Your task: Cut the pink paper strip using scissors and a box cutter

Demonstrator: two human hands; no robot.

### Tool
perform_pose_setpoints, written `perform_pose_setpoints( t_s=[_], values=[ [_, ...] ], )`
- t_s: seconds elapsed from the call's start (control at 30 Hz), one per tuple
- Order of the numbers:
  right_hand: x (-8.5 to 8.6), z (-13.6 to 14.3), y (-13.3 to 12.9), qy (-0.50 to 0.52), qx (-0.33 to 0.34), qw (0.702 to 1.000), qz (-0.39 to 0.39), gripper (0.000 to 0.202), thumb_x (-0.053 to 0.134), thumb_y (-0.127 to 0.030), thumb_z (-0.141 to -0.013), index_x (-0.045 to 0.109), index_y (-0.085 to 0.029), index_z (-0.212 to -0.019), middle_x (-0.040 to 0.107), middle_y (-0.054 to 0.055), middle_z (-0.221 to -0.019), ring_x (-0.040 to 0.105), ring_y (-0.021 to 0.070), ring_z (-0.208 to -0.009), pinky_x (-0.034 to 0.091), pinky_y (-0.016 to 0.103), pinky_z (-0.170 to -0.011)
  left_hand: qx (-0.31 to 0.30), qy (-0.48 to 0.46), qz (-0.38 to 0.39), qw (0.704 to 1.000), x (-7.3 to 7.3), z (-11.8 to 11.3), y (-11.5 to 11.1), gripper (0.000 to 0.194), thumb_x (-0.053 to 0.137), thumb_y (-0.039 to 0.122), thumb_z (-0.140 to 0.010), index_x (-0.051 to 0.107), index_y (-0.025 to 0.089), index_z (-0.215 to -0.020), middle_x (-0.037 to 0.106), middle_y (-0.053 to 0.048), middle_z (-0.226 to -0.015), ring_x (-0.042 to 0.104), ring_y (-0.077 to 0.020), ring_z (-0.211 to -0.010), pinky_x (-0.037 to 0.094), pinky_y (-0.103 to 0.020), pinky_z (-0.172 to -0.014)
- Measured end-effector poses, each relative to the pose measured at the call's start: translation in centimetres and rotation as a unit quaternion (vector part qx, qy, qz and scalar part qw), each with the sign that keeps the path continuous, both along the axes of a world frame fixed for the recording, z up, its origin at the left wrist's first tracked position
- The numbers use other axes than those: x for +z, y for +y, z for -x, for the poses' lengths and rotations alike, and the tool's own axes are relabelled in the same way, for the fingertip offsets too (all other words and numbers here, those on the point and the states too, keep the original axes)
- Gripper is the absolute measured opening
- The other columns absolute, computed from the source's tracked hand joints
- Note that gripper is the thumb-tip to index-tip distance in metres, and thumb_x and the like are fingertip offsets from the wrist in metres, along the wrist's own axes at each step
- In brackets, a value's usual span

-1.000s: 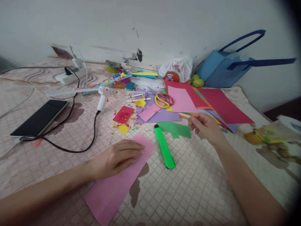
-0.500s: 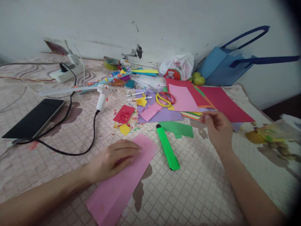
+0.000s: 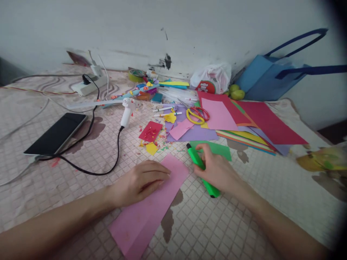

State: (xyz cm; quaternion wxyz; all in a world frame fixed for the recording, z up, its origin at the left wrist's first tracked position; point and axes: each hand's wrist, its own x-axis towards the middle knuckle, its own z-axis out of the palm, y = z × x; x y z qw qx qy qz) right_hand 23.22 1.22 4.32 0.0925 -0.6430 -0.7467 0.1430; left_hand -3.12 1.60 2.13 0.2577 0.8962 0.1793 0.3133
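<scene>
A patterned cloth (image 3: 233, 224) covers the table against a scuffed wall (image 3: 130, 32). The right hand's (image 3: 214, 168) fingers curl around the green cutter (image 3: 194, 156), beside the pink strip (image 3: 151, 207); its long axis slants, black tip pointing away and left. The left hand's (image 3: 143, 178) fingers press flat on the strip.

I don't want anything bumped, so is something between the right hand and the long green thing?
Nothing visible: fingers of the right hand are at the long green thing. Between it and the pink paper, only tablecloth and those fingertips show. The left hand lies on the paper.
</scene>
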Motion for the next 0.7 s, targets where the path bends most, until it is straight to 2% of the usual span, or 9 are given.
perform_pose_setpoints(
  t_s=[0.07, 0.13, 0.2, 0.27, 0.33, 0.4, 0.47, 0.53, 0.7],
  values=[
    [0.3, -1.2, -0.1, 0.092, 0.015, 0.996, 0.003, 0.038, 0.051, -0.025, -0.082, 0.04, -0.022, -0.117, 0.051, -0.004, -0.062, 0.052, 0.0163, -0.053, 0.036, 0.027, -0.051, -0.001, -0.004, -0.003, 1.0, 0.1, -0.1, 0.0, 0.023, 0.048, 0.013, -0.092, 0.061, 0.014, -0.11, 0.068, -0.011, -0.106, 0.062, -0.0191, -0.102, 0.053, -0.036, -0.089],
    [0.7, -2.4, 0.0, 0.213, 0.01, 0.977, -0.001, 0.029, 0.046, -0.027, -0.087, 0.042, -0.026, -0.116, 0.05, -0.005, -0.062, 0.049, 0.0136, -0.05, 0.037, 0.026, -0.049, -0.001, -0.008, -0.007, 1.0, 0.1, -0.1, 0.0, 0.022, 0.048, 0.012, -0.092, 0.062, 0.014, -0.11, 0.069, -0.011, -0.105, 0.063, -0.0192, -0.101, 0.054, -0.036, -0.088],
    [0.9, -3.5, 0.4, 0.356, -0.015, 0.935, -0.002, 0.022, 0.043, -0.029, -0.09, 0.046, -0.028, -0.112, 0.056, -0.003, -0.067, 0.051, 0.0131, -0.051, 0.04, 0.025, -0.047, -0.001, -0.008, -0.01, 1.0, 0.0, -0.2, 0.0, 0.023, 0.049, 0.012, -0.091, 0.062, 0.014, -0.11, 0.069, -0.011, -0.105, 0.063, -0.0193, -0.101, 0.054, -0.037, -0.088],
    [0.9, -4.2, 1.0, 0.487, -0.037, 0.873, -0.002, 0.017, 0.042, -0.027, -0.09, 0.05, -0.028, -0.105, 0.064, -0.001, -0.074, 0.058, 0.0139, -0.056, 0.046, 0.027, -0.051, 0.0, -0.008, -0.012, 1.0, -0.1, -0.2, 0.0, 0.023, 0.05, 0.011, -0.091, 0.062, 0.014, -0.11, 0.069, -0.011, -0.104, 0.063, -0.0193, -0.101, 0.054, -0.037, -0.088],
    [0.8, -4.7, 1.6, 0.572, -0.041, 0.82, 0.004, 0.016, 0.043, -0.026, -0.089, 0.053, -0.026, -0.102, 0.069, 0.002, -0.084, 0.066, 0.0173, -0.072, 0.053, 0.033, -0.064, 0.0, -0.004, -0.013, 1.0, -0.2, -0.2, 0.1, 0.023, 0.05, 0.011, -0.091, 0.062, 0.014, -0.11, 0.069, -0.011, -0.104, 0.063, -0.0195, -0.1, 0.054, -0.037, -0.087],
    [0.7, -5.0, 2.1, 0.611, -0.027, 0.791, 0.018, 0.021, 0.046, -0.026, -0.086, 0.055, -0.027, -0.105, 0.071, 0.004, -0.098, 0.067, 0.0215, -0.097, 0.053, 0.04, -0.084, 0.0, 0.001, -0.012, 1.0, -0.3, -0.1, 0.2, 0.023, 0.05, 0.011, -0.09, 0.062, 0.013, -0.109, 0.069, -0.011, -0.103, 0.063, -0.0197, -0.1, 0.054, -0.038, -0.087],
    [0.6, -5.2, 2.5, 0.626, -0.009, 0.78, 0.025, 0.03, 0.054, -0.024, -0.081, 0.054, -0.03, -0.11, 0.069, 0.003, -0.11, 0.06, 0.0227, -0.115, 0.047, 0.045, -0.098, -0.002, 0.002, -0.012, 1.0, -0.4, -0.1, 0.3, 0.022, 0.051, 0.011, -0.09, 0.062, 0.013, -0.109, 0.069, -0.011, -0.104, 0.063, -0.0196, -0.101, 0.053, -0.038, -0.088],
    [0.3, -5.2, 2.6, 0.625, 0.004, 0.78, 0.017, 0.039, 0.061, -0.022, -0.077, 0.052, -0.033, -0.113, 0.067, 0.0, -0.116, 0.056, 0.0221, -0.121, 0.042, 0.046, -0.105, -0.001, -0.001, -0.012, 1.0, -0.4, -0.1, 0.3, 0.023, 0.051, 0.011, -0.09, 0.062, 0.013, -0.11, 0.069, -0.011, -0.105, 0.062, -0.0193, -0.101, 0.053, -0.038, -0.089],
    [-1.1, -4.4, 2.8, 0.627, 0.023, 0.778, -0.032, 0.035, 0.07, -0.03, -0.077, 0.054, -0.037, -0.108, 0.07, -0.001, -0.093, 0.065, 0.0212, -0.101, 0.047, 0.046, -0.098, -0.001, -0.003, -0.01, 1.0, -0.4, -0.1, 0.3, 0.023, 0.05, 0.011, -0.09, 0.062, 0.014, -0.11, 0.069, -0.01, -0.104, 0.062, -0.0193, -0.1, 0.053, -0.037, -0.088]
  ],
)
